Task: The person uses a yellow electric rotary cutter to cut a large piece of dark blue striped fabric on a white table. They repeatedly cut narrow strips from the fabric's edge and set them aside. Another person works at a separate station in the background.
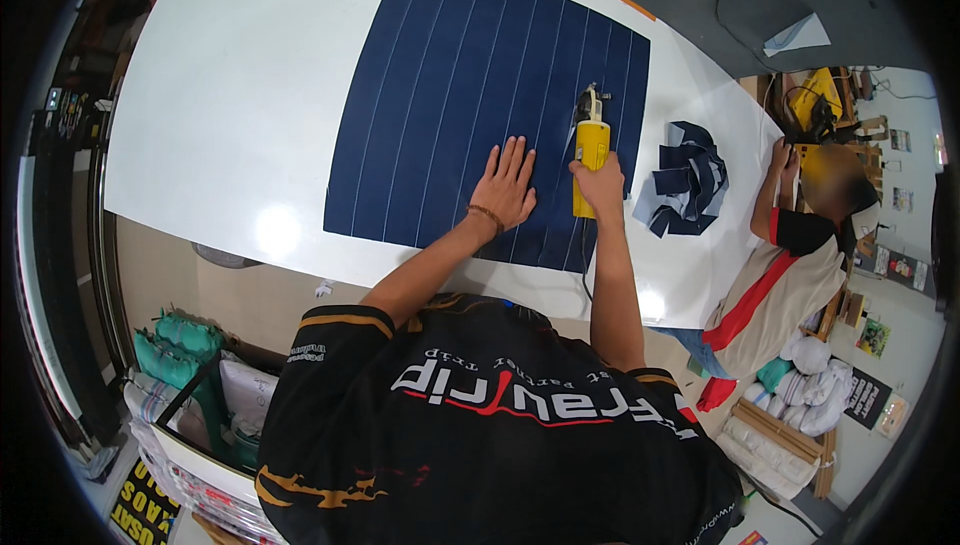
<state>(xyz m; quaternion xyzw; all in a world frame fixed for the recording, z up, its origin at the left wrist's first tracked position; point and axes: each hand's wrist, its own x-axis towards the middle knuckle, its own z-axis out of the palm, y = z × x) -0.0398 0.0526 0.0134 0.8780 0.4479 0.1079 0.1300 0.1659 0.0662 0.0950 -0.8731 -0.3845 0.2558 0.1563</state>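
A large navy blue fabric sheet (430,95), marked with several pale lengthwise lines, lies flat on the white table (220,95). My left hand (506,185) rests palm down on it with fingers stretched out. To the right of that hand, my right hand (600,186) is wrapped round the yellow body of an electric cloth cutter (592,143). The cutter's metal head points away from me, over the fabric near one of the right-hand lines. Its blade is too small to make out. A dark cord runs from its rear end toward me.
Crumpled navy fabric scraps (690,180) lie on the table right of the sheet. A co-worker (790,275) stands at the table's right end, hands near a yellow tool. Green bundles (180,350) and an open bin sit below left. White rolls (765,450) are stacked at lower right.
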